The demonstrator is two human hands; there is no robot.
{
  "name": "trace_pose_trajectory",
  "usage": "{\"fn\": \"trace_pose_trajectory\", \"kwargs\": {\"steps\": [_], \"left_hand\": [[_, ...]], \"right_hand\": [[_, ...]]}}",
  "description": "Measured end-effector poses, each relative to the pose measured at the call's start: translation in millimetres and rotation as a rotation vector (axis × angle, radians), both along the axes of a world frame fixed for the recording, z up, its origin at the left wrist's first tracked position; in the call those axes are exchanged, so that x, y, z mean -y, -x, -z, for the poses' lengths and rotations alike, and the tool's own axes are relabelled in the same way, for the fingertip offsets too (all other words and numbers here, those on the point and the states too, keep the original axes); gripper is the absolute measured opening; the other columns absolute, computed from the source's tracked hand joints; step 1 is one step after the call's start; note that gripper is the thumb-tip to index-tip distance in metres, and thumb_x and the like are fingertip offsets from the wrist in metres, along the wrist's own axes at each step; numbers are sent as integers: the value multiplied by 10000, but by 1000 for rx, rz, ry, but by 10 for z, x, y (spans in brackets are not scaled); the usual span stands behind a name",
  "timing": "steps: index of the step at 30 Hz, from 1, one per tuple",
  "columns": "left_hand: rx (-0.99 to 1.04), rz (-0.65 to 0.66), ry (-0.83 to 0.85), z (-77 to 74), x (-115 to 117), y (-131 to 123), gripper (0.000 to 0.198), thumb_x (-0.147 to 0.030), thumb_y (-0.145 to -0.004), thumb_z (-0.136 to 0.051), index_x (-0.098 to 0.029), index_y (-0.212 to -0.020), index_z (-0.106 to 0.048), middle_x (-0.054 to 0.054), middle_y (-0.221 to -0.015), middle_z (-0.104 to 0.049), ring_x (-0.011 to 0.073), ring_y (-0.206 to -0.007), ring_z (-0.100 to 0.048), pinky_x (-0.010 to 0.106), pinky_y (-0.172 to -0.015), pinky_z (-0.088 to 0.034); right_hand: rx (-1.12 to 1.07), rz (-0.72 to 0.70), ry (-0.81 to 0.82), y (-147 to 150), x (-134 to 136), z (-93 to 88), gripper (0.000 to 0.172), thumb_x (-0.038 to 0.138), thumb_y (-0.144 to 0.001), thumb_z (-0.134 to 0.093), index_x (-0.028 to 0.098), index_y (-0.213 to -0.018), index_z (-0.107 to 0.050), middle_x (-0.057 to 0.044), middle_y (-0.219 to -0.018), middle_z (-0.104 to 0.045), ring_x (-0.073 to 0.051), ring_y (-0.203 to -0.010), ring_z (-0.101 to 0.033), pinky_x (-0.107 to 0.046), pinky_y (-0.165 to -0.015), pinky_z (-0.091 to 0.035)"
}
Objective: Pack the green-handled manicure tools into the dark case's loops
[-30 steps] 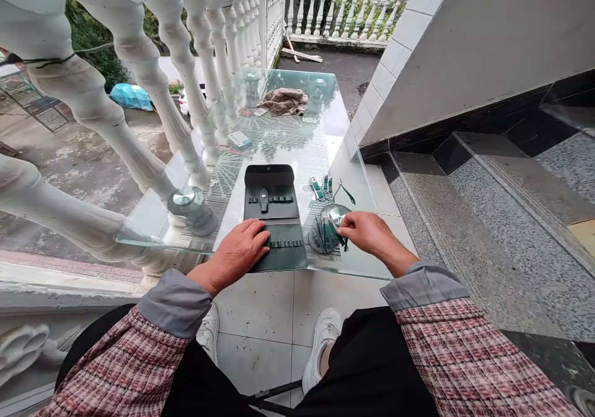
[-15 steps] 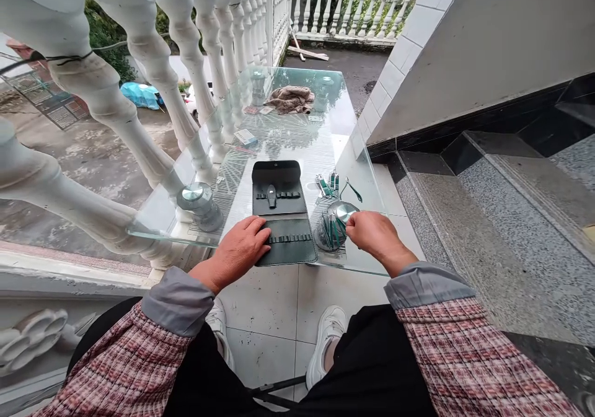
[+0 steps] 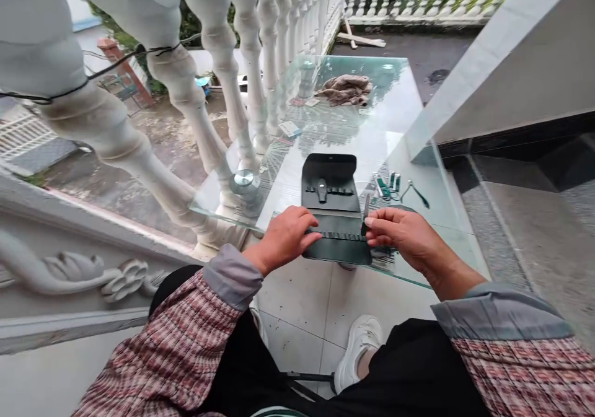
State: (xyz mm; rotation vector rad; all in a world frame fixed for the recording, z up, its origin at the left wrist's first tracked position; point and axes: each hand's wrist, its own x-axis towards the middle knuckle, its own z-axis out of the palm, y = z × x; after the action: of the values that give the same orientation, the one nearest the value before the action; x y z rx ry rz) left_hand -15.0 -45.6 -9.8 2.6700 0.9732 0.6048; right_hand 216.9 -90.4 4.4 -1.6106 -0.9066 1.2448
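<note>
My right hand [image 3: 406, 234] pinches a nail file [image 3: 366, 209] upright, its grey blade up and dark handle at the fingertips, over the right edge of a dark manicure case [image 3: 334, 253]. The case lies unfolded on the glass table, with a row of elastic loops across its lower panel. A dark oval-headed tool [image 3: 322, 191] sits in the upper panel's loops. At the case's left edge is my left hand [image 3: 286, 234], thumb and fingers apart, fingertips on the panel. Nail clippers [image 3: 383, 186] and green-handled nippers [image 3: 417, 195] lie to the right. My right hand hides most of the slim tools behind it.
The glass table [image 3: 334, 138] has a crumpled brown cloth [image 3: 346, 90] at its far end and a small box [image 3: 290, 129] on the left. White balusters [image 3: 186, 95] run along the left side. Steps [image 3: 506, 212] rise on the right.
My right hand has moved from the slim tools to the case's right edge, now with the nail file in it. My left hand stays by the case's left edge. The view has swung left.
</note>
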Motion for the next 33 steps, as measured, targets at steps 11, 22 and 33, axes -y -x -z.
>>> {"fn": "trace_pose_trajectory", "kwargs": {"steps": [11, 22, 33], "left_hand": [[289, -115, 409, -178, 22, -28, 221, -260, -886, -492, -175, -684, -520, -43, -661, -512, 103, -639, -472, 216, -594, -353], [90, -112, 376, -90, -17, 64, 219, -269, -934, -431, -187, -822, -601, -8, -816, -609, 142, -784, -549, 243, -709, -420], [-193, -27, 31, 86, -34, 211, 787, -516, -624, -780, -107, -1226, -481, 179, -1271, -490, 316, -1194, -433, 446, -1017, -387]], "right_hand": [[-81, -200, -184, 650, -178, -138, 318, 445, -599, -748, 172, -691, -612, 25, -673, -559, -88, -594, -495, -255, -591, -455], [-101, -79, -130, 563, -296, -38, 330, 401, -559, -777, 156, -706, -610, 9, -639, -592, -76, -543, -513, -216, -495, -468], [147, -21, -104, 697, -594, 136, 84, 142, -677, -645, 152, -738, -588, 31, -591, -570, -54, -471, -490, -168, -421, -437]]}}
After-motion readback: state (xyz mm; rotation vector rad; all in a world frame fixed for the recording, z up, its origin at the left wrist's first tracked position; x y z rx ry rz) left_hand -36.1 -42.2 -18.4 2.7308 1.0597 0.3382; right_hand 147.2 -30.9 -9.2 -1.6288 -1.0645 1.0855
